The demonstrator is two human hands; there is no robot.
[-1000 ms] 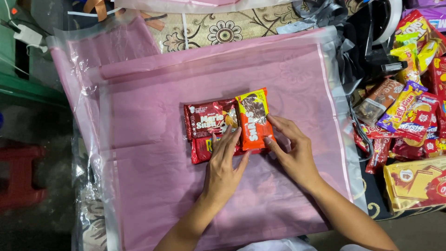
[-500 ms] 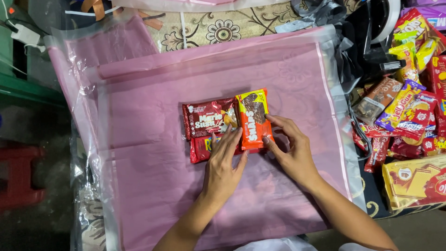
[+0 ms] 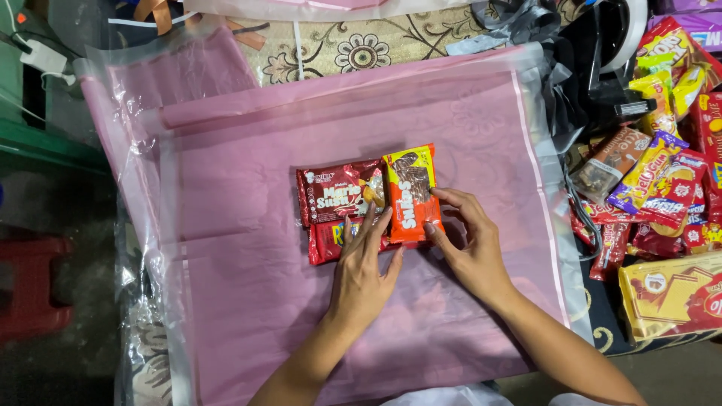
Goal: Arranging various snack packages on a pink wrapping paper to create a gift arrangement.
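Head camera looks straight down on both hands, which meet at a small cluster of snack packets. Left hand lies flat and open, fingers stretched forward, fingertips resting on the dark red biscuit packet and on the red wrapper tucked just below it; it grips nothing. Right hand is half curled, its thumb and fingers pressing the right edge and lower corner of the orange snack packet, which lies lengthwise across the red packets' right end. All three packets sit at the middle of a pink sheet with clear plastic borders, spread over a patterned mat. Well off to the right lies a heap of assorted snack packets, and a red stool stands at the far left.
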